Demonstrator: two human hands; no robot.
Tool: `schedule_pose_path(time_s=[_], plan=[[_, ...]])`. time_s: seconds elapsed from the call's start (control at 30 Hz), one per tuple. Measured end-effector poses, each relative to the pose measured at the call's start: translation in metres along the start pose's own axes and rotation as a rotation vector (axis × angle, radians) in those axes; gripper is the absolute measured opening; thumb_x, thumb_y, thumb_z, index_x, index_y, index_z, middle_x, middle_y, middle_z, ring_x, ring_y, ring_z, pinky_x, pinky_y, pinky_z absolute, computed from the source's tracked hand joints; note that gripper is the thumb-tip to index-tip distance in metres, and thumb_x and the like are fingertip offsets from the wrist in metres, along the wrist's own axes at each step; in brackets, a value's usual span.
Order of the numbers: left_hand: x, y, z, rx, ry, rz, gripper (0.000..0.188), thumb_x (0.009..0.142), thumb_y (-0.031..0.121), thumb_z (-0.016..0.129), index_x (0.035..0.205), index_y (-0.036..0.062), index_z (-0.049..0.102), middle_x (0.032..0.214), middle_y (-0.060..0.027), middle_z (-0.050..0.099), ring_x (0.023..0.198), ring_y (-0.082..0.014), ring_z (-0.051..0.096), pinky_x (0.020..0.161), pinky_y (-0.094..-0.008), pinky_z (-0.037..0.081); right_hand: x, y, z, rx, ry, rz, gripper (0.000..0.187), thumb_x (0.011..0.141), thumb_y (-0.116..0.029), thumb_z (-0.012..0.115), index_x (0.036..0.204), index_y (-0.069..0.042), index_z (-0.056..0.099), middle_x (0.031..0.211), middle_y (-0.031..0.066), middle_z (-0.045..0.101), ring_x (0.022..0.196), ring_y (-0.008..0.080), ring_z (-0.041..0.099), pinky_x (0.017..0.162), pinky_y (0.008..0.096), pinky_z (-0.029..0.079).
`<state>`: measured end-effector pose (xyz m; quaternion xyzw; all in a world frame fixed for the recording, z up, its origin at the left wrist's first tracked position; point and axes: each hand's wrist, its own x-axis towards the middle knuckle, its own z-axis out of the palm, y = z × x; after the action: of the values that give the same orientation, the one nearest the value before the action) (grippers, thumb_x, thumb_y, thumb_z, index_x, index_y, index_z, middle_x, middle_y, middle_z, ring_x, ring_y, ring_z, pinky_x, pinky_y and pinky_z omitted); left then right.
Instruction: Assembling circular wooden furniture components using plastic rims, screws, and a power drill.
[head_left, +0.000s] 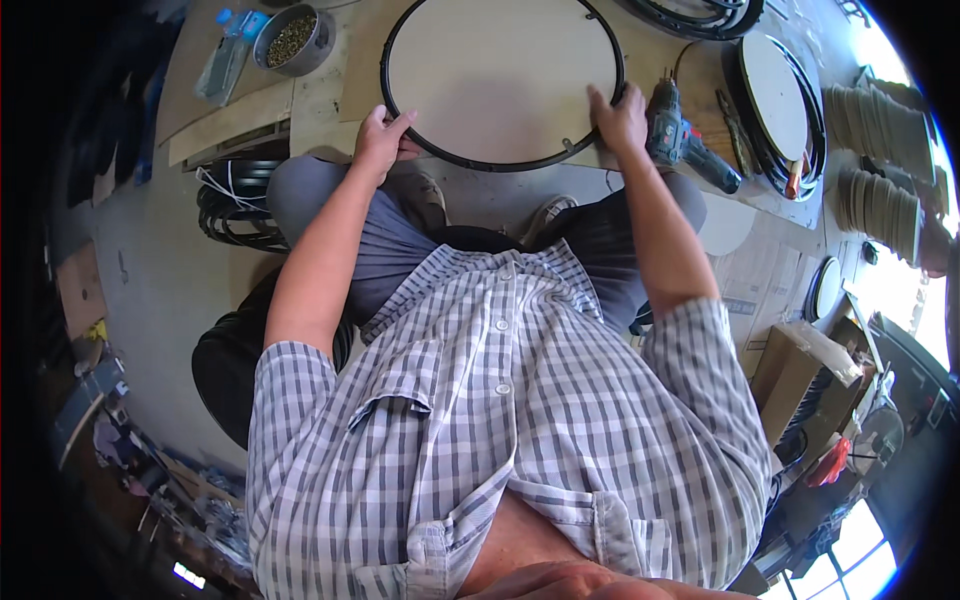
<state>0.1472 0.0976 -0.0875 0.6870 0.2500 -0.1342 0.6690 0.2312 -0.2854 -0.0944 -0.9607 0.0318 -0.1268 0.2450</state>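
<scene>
A large round pale board (pixel 500 85) with a black rim around it lies in front of me, over the near edge of the work table. My left hand (pixel 383 142) is closed on the rim at its near left, thumb on top and fingers partly hidden beneath. At the right side my right hand (pixel 620 118) grips the rim, thumb toward the pale face and the other fingers along the outside. Small tabs stick inward from the rim. Just right of my right hand, a cordless drill (pixel 672 135) lies on its side.
Upper left stand a metal bowl (pixel 296 42) of small brass-coloured pieces and a plastic bottle (pixel 243 24). Black rings with a round board (pixel 775 95) lie on the right, near stacks of round boards (pixel 880 215). Bundled black rings (pixel 240 210) sit beside my left knee.
</scene>
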Motion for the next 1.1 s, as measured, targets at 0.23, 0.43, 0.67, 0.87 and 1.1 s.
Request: schedule_pose_path(time_s=[0.23,0.43,0.67,0.87,1.1], plan=[[-0.008,0.007,0.001,-0.021,-0.015,0.01,0.03,0.095,0.031,0.069,0.1,0.0057,0.053,0.084,-0.0074,0.069,0.062,-0.0162,0.069,0.057,-0.0316,0.06,-0.076,-0.046,-0.034,0.75,-0.439,0.568,0.048,0.082,-0.025,0.083,0.105,0.004,0.052,0.089,0.0111,0.064,0.064,0.0145,0.066,0.046,0.0253,0.053],[-0.01,0.004,0.004,-0.038,0.005,-0.003,0.035,0.093,0.027,0.071,0.098,0.0026,0.047,0.083,-0.0119,0.065,0.061,-0.0224,0.07,0.052,-0.0351,0.06,-0.079,-0.046,-0.028,0.862,-0.417,0.695,0.045,0.085,-0.015,0.079,0.111,0.003,0.046,0.09,0.013,0.063,0.054,0.017,0.063,0.047,0.031,0.057],[0.0,-0.01,0.002,0.058,0.058,0.09,0.031,0.095,0.03,0.068,0.096,0.0037,0.052,0.082,-0.0089,0.065,0.061,-0.0191,0.069,0.05,-0.0329,0.059,-0.082,-0.07,-0.026,0.692,-0.278,0.732,0.042,0.089,-0.012,0.073,0.115,0.004,0.046,0.089,0.0132,0.063,0.047,0.016,0.057,0.043,0.0298,0.055],[0.003,-0.004,0.005,0.069,0.052,0.078,0.032,0.095,0.031,0.068,0.094,0.004,0.05,0.081,-0.0096,0.065,0.058,-0.0197,0.068,0.048,-0.0321,0.058,-0.082,-0.065,-0.029,0.439,-0.359,0.624,0.054,0.087,-0.04,0.076,0.103,0.005,0.05,0.069,0.0134,0.063,0.056,0.0224,0.066,0.045,0.0357,0.05],[0.028,-0.032,-0.016,0.382,0.376,0.257,0.037,0.087,0.035,0.075,0.093,0.0037,0.056,0.074,-0.0068,0.061,0.06,-0.0189,0.065,0.053,-0.0327,0.053,-0.055,0.015,-0.086,0.244,-0.278,0.002,0.024,0.093,-0.026,0.068,0.102,-0.004,0.069,0.091,0.0121,0.07,0.078,0.0217,0.067,0.072,0.035,0.053]])
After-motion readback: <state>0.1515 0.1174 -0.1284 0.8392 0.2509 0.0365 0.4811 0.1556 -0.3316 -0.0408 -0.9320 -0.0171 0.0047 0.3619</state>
